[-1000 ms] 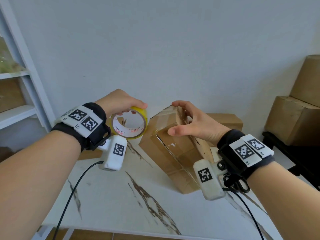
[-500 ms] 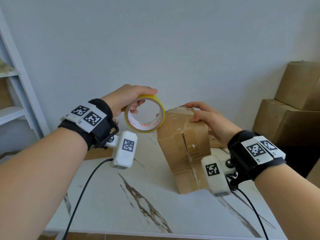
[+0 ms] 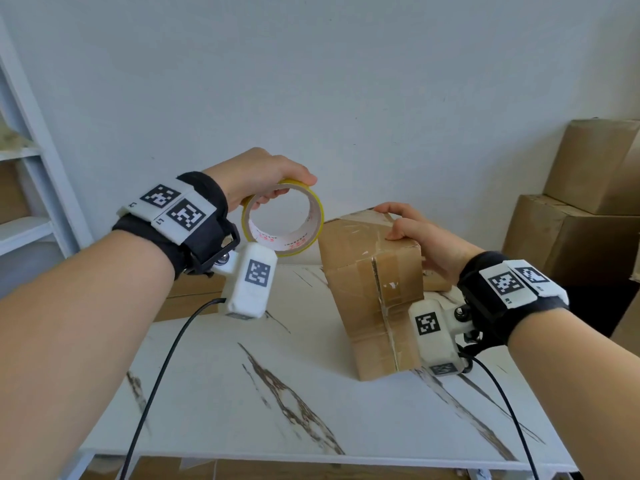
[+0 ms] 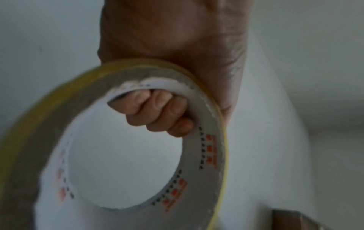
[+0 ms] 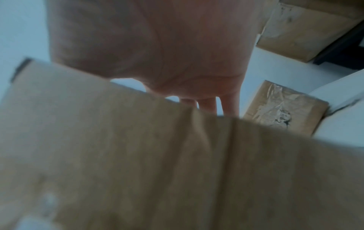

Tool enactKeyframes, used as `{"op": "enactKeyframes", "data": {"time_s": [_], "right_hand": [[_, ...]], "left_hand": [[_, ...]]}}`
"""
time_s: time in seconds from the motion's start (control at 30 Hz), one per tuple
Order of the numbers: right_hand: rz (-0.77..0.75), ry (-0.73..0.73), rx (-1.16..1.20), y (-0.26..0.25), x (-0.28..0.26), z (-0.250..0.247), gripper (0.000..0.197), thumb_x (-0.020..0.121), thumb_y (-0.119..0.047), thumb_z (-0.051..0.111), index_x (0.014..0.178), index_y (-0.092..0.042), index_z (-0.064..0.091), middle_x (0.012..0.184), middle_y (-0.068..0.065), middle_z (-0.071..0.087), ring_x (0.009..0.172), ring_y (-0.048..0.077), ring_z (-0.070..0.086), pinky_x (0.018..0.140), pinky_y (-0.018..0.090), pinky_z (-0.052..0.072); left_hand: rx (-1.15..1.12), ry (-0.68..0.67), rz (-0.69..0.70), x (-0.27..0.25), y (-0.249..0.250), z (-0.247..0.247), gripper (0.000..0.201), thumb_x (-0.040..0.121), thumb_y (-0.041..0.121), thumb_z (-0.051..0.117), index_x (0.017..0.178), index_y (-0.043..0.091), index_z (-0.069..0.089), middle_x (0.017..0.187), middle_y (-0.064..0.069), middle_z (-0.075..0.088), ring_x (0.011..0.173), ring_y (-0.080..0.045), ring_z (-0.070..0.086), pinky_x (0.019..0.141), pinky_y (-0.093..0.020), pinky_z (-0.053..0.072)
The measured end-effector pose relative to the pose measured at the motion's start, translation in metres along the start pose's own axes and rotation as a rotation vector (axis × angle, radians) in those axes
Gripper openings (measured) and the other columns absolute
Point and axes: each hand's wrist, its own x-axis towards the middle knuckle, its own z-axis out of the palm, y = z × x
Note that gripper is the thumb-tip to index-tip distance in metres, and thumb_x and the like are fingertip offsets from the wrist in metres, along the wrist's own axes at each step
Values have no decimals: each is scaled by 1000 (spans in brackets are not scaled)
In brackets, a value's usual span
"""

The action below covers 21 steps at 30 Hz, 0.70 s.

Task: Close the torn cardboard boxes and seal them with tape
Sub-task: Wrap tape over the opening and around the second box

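Note:
A brown cardboard box [image 3: 363, 289] stands tilted on the white marble table [image 3: 277, 393], with old tape on its faces. My right hand [image 3: 412, 233] grips the box's upper far corner, thumb on the top edge and fingers over the far side. In the right wrist view the box [image 5: 157, 163] fills the lower frame below my palm [image 5: 157, 46]. My left hand [image 3: 270, 181] holds a yellow tape roll [image 3: 284, 220] in the air just left of the box, fingers curled through the core [image 4: 157, 112]. The roll [image 4: 206, 155] has a white core with red print.
A second taped box [image 5: 283, 109] lies behind the held one. Stacked cardboard boxes [image 3: 581, 209] stand at the right. A white shelf unit [image 3: 31, 188] rises at the left. Flat cardboard [image 3: 187, 296] lies at the table's back left. Sensor cables hang from both wrists.
The box has been turned more upright under my right hand, which shifted to its top corner. My left hand lifted the tape roll higher and nearer the box.

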Motion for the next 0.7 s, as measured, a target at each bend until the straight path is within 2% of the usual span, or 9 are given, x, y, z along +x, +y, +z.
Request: {"op": "enactKeyframes", "data": {"time_s": [0.07, 0.2, 0.37, 0.43, 0.53, 0.7], "right_hand": [[5, -5, 22, 1, -1, -2, 47, 63, -32, 51, 108, -45, 54, 93, -2, 59, 74, 14, 57, 62, 27, 43], [27, 11, 32, 2, -2, -5, 46, 62, -32, 51, 106, -46, 55, 91, -4, 59, 74, 14, 57, 63, 29, 44], [64, 50, 63, 17, -14, -20, 46, 64, -36, 50, 109, -49, 54, 105, 1, 57, 78, 17, 57, 61, 29, 44], [86, 46, 80, 23, -18, -25, 48, 65, -37, 50, 111, -50, 53, 113, 1, 56, 81, 18, 57, 61, 28, 45], [94, 56, 97, 26, -19, -26, 48, 66, -37, 51, 112, -51, 54, 114, -1, 57, 81, 17, 58, 63, 29, 46], [96, 81, 76, 24, -19, -24, 45, 67, -37, 50, 110, -51, 56, 118, 2, 56, 86, 18, 59, 64, 30, 47]], "left_hand": [[42, -3, -17, -1, -1, 2, 44, 79, 42, 69, 54, 16, 43, 41, 5, 34, 42, -13, 26, 48, -25, 25], [102, -11, -46, 0, -1, 10, 46, 80, 41, 68, 53, 15, 42, 37, 7, 36, 40, -13, 27, 45, -24, 26], [250, -29, -90, 3, -19, 32, 54, 69, 52, 76, 56, 13, 41, 56, -2, 41, 52, -18, 37, 53, -28, 26], [227, -58, -108, 4, -24, 43, 56, 71, 56, 73, 56, 14, 38, 55, -1, 38, 49, -16, 34, 51, -29, 25], [192, -57, -128, 3, -24, 48, 58, 74, 61, 67, 58, 13, 38, 51, 0, 36, 48, -16, 28, 50, -28, 23], [213, -52, -119, 2, -28, 51, 62, 68, 68, 65, 57, 13, 39, 54, -1, 39, 50, -16, 35, 51, -29, 28]]}}
